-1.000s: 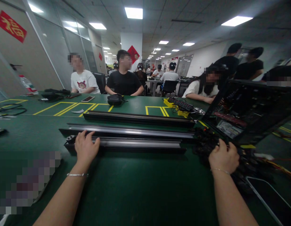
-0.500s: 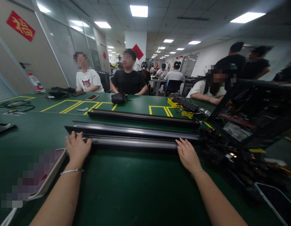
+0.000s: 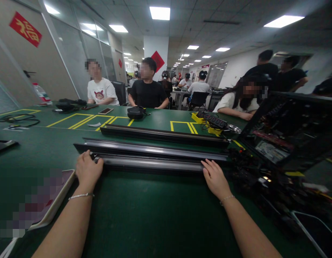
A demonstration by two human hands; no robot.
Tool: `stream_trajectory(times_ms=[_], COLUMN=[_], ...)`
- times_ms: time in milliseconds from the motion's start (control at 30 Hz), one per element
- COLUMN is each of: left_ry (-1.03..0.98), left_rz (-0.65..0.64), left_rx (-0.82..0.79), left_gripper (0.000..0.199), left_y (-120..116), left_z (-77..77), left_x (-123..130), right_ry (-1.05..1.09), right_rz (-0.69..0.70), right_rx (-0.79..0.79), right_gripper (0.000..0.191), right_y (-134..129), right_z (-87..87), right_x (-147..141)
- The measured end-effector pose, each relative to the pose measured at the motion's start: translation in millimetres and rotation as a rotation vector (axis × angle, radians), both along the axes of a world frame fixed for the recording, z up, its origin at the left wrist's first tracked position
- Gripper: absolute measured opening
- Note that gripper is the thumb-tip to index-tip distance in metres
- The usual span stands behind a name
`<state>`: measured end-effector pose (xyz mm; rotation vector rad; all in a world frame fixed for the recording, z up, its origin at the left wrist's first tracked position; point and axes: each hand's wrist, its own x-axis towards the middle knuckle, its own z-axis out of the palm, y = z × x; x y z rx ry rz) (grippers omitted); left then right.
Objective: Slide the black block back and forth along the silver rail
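Observation:
Three long, dark, glossy strips lie roughly parallel across the green table. My left hand (image 3: 89,167) is closed around the left end of the nearest strip (image 3: 152,164), with a bit of its dark end showing between thumb and fingers. At that strip's right end, my right hand (image 3: 214,175) rests with fingers stretched out, touching its upper surface. Just behind lies the middle strip (image 3: 155,148), close against the near one. The far strip (image 3: 163,134) sits apart from these two, at a slight slant.
A tablet-like device (image 3: 44,204) lies left of my left arm. Dark tangled equipment (image 3: 257,179) and an open black case (image 3: 287,129) crowd the right, beside a phone (image 3: 313,229). Across the table (image 3: 155,215) are a black pouch (image 3: 136,112), a power strip (image 3: 213,120) and seated people.
The fingers of my left hand have drawn together round the strip's end. My right hand stays at the other end, and the strips lie almost as before.

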<state>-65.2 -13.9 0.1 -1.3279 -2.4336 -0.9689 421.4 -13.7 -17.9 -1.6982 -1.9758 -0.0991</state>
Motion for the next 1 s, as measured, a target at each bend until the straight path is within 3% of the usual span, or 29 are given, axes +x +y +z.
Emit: stream_trajectory(times_ms=[500,1000], left_ry=[-0.058,-0.063], left_rz=[0.03,-0.058], left_rx=[-0.152,-0.23], left_gripper=[0.054,0.046], left_y=[-3.3,-1.1], left_z=[15.1,17.7], left_x=[15.4,26.1], right_ry=[0.017,0.012], right_rz=[0.0,0.007], right_rx=[-0.002,0.034], right_gripper=[0.045,0.045], right_y=[-0.8,0.6], right_z=[3.0,-0.4], right_x=[-2.1,-0.2])
